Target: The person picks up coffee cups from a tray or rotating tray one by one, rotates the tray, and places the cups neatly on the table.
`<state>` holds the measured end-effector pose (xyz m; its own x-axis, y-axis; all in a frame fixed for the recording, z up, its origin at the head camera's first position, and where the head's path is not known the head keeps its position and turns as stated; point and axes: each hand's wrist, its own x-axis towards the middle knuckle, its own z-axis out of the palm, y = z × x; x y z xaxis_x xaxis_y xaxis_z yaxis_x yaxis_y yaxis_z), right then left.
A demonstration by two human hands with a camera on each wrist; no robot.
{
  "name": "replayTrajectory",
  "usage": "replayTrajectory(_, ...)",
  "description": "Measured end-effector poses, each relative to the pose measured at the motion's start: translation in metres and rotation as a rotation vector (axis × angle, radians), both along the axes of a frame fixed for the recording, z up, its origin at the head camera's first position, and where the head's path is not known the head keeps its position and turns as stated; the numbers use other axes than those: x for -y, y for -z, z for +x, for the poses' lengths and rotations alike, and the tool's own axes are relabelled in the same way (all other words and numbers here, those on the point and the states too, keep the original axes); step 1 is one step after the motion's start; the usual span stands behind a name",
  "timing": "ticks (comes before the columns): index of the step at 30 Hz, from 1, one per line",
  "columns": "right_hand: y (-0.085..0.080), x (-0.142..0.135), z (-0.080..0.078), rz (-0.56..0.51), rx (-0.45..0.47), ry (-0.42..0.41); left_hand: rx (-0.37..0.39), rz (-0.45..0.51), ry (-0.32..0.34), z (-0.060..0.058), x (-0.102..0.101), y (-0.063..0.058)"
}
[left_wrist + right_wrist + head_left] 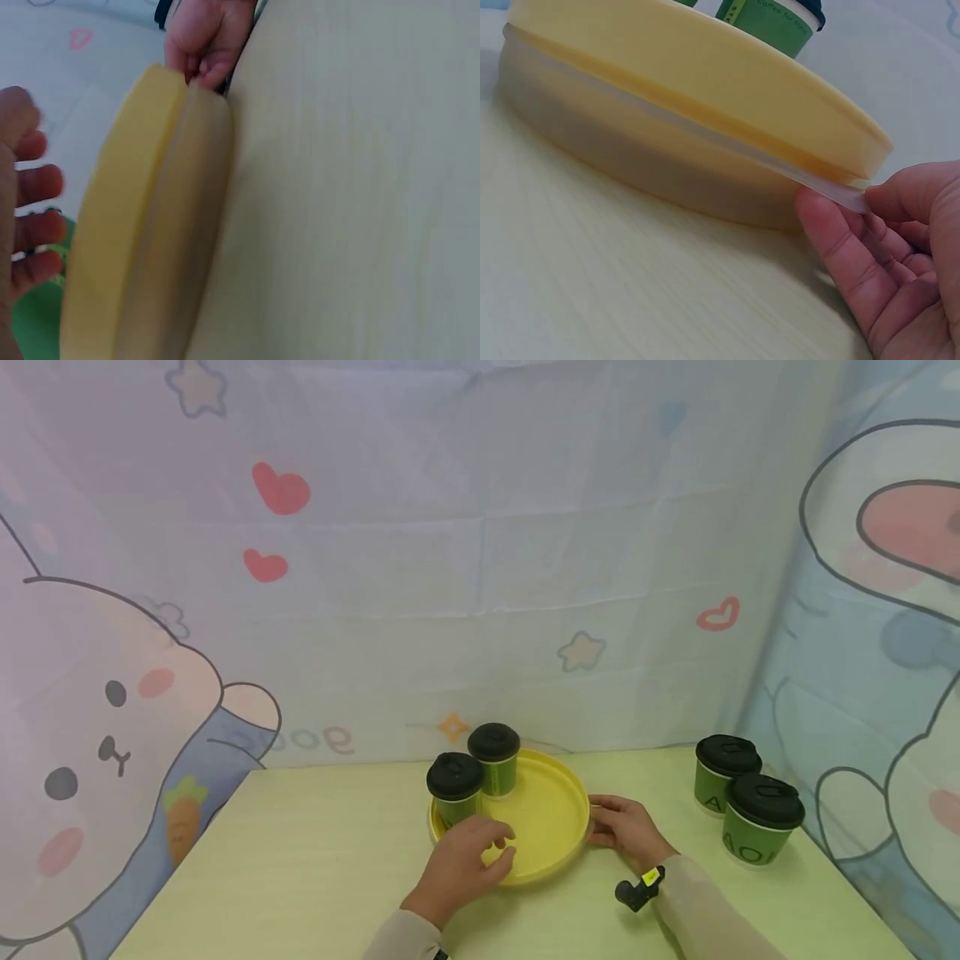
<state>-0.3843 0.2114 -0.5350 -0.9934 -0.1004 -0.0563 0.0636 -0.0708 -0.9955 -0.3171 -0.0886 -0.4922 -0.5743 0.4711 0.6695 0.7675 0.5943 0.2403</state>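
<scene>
A round yellow tray (543, 818) stands on the table, with a paler, see-through lower part (660, 165) under its yellow rim. Two green paper cups with black lids, a front cup (456, 781) and a rear cup (495, 752), stand on its left side. My right hand (628, 828) is at the tray's right edge; in the right wrist view its thumb and fingertips pinch the pale lip of the lower part. Over the tray's front left edge, my left hand (467, 864) has loosely bent, spread fingers (41, 229) beside the front cup, holding nothing.
Two more green cups with black lids, a farther cup (726, 772) and a nearer cup (761, 818), stand at the table's right edge. A printed cloth (420, 568) hangs behind the pale table (300, 860) and along its sides.
</scene>
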Motion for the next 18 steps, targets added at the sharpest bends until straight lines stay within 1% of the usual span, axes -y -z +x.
replayTrajectory(2, -0.001, 0.0, 0.0, 0.003, 0.002, 0.002, 0.08, -0.073, 0.023, 0.002, -0.007, -0.005)
replayTrajectory(4, -0.001, 0.0, 0.0, 0.003, 0.003, 0.002, 0.136, -0.146, 0.032, 0.003, -0.013, -0.008)
replayTrajectory(9, -0.002, 0.0, 0.001, 0.009, -0.006, 0.006, 0.202, -0.279, 0.023, 0.002, -0.024, -0.01)
replayTrajectory(14, -0.002, 0.0, 0.001, 0.015, -0.003, 0.019, 0.277, -0.33, 0.006, 0.001, -0.031, -0.007)
replayTrajectory(16, -0.002, 0.0, 0.001, 0.017, -0.002, 0.021, 0.282, -0.336, 0.006, 0.002, -0.032, -0.007)
replayTrajectory(18, -0.001, 0.001, 0.001, 0.017, -0.001, 0.022, 0.265, -0.337, 0.012, 0.003, -0.032, -0.007)
